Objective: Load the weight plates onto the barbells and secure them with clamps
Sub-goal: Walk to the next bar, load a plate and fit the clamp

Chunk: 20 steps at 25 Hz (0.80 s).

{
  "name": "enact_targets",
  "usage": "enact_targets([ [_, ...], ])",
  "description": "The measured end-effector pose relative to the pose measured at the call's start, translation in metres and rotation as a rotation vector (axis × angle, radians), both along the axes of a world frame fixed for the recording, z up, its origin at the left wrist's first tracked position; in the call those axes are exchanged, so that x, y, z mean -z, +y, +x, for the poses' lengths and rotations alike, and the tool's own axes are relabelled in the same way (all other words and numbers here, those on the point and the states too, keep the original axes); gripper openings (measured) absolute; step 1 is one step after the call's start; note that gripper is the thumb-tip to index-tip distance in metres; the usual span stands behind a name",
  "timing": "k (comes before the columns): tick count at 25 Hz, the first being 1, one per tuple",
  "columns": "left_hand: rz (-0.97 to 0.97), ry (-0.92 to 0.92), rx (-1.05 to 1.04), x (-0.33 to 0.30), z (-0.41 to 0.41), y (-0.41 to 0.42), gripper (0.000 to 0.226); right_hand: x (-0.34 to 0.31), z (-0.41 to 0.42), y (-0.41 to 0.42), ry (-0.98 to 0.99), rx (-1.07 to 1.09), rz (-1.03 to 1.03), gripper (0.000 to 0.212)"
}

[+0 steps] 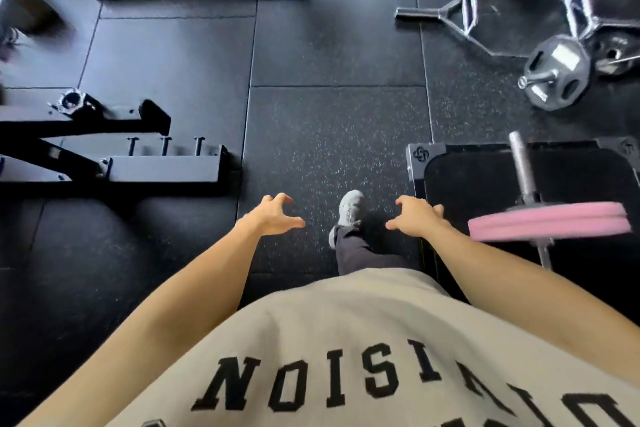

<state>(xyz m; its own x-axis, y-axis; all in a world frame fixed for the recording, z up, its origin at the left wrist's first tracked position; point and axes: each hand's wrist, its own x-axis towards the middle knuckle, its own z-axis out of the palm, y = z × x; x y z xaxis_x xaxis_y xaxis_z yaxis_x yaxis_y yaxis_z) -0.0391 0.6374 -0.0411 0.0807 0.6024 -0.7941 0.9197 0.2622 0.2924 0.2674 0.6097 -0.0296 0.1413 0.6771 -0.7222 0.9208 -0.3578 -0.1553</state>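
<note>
Pink plates (549, 222) sat on the barbell (523, 172) unclamped, we judged; our left hand (273, 218) and right hand (417, 220) hung empty, fingers loosely spread, needing a clamp next.

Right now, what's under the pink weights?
The pink weights sit on a silver bar. Under them is a black platform on the floor. The patch right below them is hidden, and a bit of bar pokes out beneath.
</note>
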Motion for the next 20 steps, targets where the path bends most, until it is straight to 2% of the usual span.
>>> enact_targets([
  [6, 0.033, 0.016, -0.167, -0.022, -0.010, 0.158, 0.073, -0.008, 0.013, 0.217, 0.008, -0.094, -0.012, 0.061],
  [11, 0.254, -0.015, -0.367, -0.029, -0.023, 0.267, 0.060, -0.017, -0.008, 0.364, 0.022, -0.196, -0.009, 0.064],
  [16, 0.107, -0.012, -0.314, -0.007, -0.054, 0.384, 0.068, -0.003, -0.040, 0.491, 0.001, -0.233, -0.085, 0.065],
  [20, 0.049, 0.000, -0.324, -0.001, -0.105, 0.505, 0.090, -0.014, -0.077, 0.619, -0.015, -0.195, -0.074, 0.067],
])
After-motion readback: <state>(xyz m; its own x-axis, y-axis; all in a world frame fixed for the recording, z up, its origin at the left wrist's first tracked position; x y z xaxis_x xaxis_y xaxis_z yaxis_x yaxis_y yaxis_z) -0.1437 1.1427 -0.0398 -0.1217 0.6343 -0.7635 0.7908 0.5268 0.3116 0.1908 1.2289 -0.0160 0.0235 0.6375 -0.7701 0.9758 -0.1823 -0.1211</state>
